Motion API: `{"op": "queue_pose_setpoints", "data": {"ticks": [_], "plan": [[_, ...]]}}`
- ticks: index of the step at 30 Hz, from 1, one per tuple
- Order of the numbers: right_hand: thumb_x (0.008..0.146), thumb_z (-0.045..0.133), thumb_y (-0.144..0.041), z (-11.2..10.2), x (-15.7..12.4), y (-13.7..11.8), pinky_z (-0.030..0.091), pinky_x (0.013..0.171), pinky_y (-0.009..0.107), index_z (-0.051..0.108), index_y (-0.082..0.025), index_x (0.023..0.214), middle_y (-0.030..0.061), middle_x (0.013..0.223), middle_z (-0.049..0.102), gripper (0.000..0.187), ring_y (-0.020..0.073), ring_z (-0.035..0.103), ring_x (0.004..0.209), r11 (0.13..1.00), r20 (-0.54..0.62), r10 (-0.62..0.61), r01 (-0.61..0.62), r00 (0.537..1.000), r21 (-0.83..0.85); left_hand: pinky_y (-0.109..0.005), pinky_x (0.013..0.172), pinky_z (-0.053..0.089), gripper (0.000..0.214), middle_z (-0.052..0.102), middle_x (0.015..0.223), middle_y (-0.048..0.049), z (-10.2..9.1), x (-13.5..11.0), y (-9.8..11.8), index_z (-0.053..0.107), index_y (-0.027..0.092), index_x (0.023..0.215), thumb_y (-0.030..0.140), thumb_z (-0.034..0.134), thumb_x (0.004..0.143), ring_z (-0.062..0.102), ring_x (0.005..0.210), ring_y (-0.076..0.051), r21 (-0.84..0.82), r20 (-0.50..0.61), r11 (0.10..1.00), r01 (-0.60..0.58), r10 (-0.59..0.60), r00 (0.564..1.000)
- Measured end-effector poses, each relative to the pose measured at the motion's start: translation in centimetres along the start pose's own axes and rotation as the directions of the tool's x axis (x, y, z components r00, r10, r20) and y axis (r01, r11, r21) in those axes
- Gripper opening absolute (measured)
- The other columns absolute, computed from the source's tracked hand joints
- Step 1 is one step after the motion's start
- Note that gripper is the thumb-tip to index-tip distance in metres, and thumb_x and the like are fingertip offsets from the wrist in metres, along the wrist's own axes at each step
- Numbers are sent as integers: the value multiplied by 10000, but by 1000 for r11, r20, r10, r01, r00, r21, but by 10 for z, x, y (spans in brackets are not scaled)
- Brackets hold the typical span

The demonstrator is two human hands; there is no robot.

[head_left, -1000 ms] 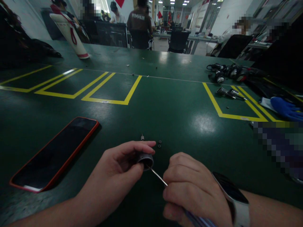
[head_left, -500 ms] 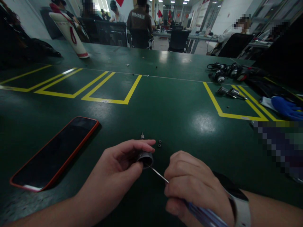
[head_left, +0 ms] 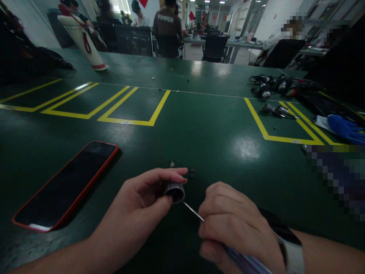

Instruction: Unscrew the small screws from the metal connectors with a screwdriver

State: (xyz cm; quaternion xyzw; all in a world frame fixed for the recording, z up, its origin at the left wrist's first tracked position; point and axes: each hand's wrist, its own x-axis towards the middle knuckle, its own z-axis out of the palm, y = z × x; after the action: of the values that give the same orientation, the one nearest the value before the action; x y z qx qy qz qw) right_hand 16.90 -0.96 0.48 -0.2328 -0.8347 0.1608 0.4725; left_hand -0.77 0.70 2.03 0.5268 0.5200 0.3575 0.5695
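Note:
My left hand (head_left: 145, 205) is closed around a hollow grey metal cylinder (head_left: 179, 187), its open end turned toward me and to the right. In my right hand (head_left: 236, 224) is a screwdriver (head_left: 191, 210) with a thin metal shaft and a bluish translucent handle. The shaft's tip reaches inside the cylinder, where it is hidden in shadow. Just past my left fingers lie two small dark rings (head_left: 192, 173) and a small metal part with a thin pin (head_left: 172, 164), partly covered by the hand.
A phone in an orange case (head_left: 67, 184) lies at left. Yellow tape outlines (head_left: 125, 121) mark the green table. Metal parts (head_left: 275, 110), dark cabled tools (head_left: 266, 90) and a blue glove (head_left: 345, 128) are at right. A white tapered container (head_left: 85, 43) stands far left. People sit beyond.
Both hands stay nearly where they were, with the screwdriver tip still in the cylinder. The right hand and wrist have shifted very slightly.

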Motion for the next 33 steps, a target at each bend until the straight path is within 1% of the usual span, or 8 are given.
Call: {"op": "queue_pose_setpoints", "data": {"ticks": [6,11,16,24,28,33], "plan": [[924,429,-220,0,0,1,454,565,265,542,-118,751,52,588,605,231,119,556,570,1000,21,8,-8,1000,-6,-320,894,501,179,701,1070,-41,0,0,-1,700,205,821,94,619,706,644,1000,-219,-7,-1,1000,4,-4,1000],[931,418,-233,0,1,0,463,577,265,546,-122,765,49,597,605,237,120,552,576,1000,35,6,-6,999,-4,-334,895,499,174,704,1058,-48,2,0,1,698,201,808,94,608,705,648,990,-224,-5,-5,1000,20,-20,1000],[930,411,-219,-2,1,-1,468,573,262,539,-130,766,42,598,600,226,119,545,575,1000,48,-4,5,999,-15,-329,887,501,158,711,1034,-43,1,0,2,688,201,768,90,592,709,630,1030,-227,-10,-20,1000,6,-7,1000],[924,426,-224,-2,2,0,459,556,261,543,-125,755,42,593,601,228,116,545,563,1000,48,6,-5,999,-10,-320,869,509,152,704,1056,-38,-1,1,0,682,202,777,97,589,718,638,1011,-219,-2,-16,1000,16,-16,1000],[923,426,-219,-1,1,0,463,561,261,545,-120,761,46,596,604,224,118,548,571,1000,42,-5,6,999,-8,-301,824,527,149,705,1047,-44,0,1,0,681,198,769,97,585,715,629,1031,-225,-4,-23,999,33,-33,999],[912,453,-214,2,-1,0,467,577,262,550,-128,778,40,615,603,186,120,557,585,999,21,31,-30,999,-11,-317,833,529,126,709,1034,-53,2,1,2,682,194,764,116,601,709,643,997,-229,6,-27,1000,15,-14,1000]]}}
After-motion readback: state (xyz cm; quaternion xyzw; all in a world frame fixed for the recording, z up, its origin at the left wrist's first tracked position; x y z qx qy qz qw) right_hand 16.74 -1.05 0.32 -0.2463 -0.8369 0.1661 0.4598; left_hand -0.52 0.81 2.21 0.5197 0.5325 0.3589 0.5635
